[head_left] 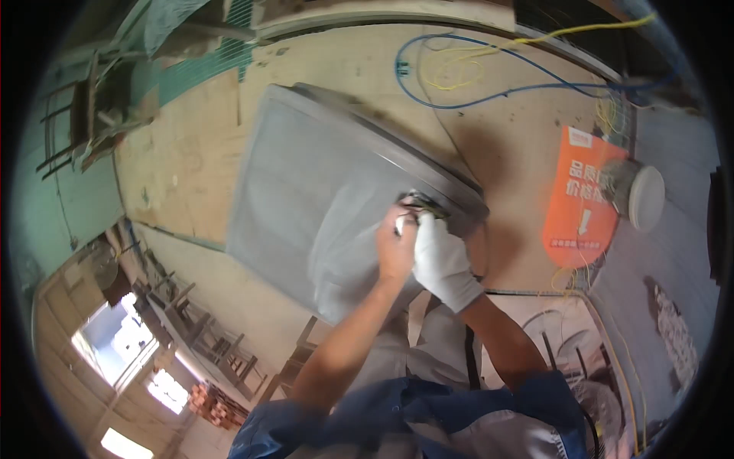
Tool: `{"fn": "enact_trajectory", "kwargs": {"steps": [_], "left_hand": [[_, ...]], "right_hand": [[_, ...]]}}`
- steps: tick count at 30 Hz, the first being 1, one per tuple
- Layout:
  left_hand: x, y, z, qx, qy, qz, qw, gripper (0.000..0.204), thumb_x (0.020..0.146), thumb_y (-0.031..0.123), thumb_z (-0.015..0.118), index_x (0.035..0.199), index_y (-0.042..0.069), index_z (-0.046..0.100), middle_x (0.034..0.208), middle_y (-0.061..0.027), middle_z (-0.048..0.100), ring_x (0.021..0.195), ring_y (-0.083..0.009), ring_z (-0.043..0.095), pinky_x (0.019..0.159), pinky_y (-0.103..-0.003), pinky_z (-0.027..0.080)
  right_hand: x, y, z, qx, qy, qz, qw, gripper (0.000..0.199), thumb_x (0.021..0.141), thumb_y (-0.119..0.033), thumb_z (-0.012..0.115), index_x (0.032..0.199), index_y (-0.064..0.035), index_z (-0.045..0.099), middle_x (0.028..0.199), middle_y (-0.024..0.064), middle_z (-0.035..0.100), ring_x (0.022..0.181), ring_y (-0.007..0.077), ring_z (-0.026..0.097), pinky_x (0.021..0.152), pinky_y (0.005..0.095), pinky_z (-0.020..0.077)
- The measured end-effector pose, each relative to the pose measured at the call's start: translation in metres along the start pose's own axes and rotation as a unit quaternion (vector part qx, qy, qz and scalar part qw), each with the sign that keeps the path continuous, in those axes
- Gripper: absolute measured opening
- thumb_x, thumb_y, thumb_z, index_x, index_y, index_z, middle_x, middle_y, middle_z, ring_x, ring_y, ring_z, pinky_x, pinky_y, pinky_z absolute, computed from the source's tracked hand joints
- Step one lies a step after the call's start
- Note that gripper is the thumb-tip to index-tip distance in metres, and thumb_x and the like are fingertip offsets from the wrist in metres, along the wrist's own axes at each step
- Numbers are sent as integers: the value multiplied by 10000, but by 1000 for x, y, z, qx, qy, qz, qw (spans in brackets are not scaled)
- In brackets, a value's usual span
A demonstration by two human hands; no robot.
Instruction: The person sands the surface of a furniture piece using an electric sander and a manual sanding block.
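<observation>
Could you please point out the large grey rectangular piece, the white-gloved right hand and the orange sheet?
Large grey rectangular piece [298, 180]: head view, on its broad face.
White-gloved right hand [443, 264]: head view, on the glove's back.
Orange sheet [579, 200]: head view, near its middle.

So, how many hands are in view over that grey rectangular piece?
2: a bare left hand and a white-gloved right hand, close together over the right part of the grey rectangular piece. Their fingertips are partly hidden.
</observation>
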State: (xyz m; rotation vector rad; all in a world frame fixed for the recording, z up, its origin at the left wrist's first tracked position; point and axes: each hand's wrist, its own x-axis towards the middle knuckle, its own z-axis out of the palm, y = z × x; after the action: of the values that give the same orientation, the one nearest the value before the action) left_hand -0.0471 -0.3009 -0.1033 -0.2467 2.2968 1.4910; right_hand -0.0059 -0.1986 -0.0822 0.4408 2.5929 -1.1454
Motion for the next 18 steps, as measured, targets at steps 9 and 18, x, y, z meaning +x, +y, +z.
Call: {"fn": "enact_trajectory", "kwargs": {"steps": [9, 18], "left_hand": [[33, 9, 40, -24, 60, 33, 997, 143, 927, 114, 646, 1011, 8, 596, 1111, -198, 713, 1016, -460, 644, 914, -435, 525], [47, 20, 10, -63, 132, 24, 989, 224, 954, 159, 618, 1052, -42, 626, 1053, -215, 718, 1079, -425, 674, 976, -418, 517]], "right_hand": [[38, 30, -14, 88, -53, 4, 995, 523, 900, -143, 726, 1381, -61, 536, 1111, 205, 702, 991, 427, 705, 802, 499, 574], [62, 6, -3, 77, -74, -22, 994, 480, 932, -155, 688, 1380, -68, 539, 1147, 196, 692, 1025, 408, 697, 832, 487, 564]]}}
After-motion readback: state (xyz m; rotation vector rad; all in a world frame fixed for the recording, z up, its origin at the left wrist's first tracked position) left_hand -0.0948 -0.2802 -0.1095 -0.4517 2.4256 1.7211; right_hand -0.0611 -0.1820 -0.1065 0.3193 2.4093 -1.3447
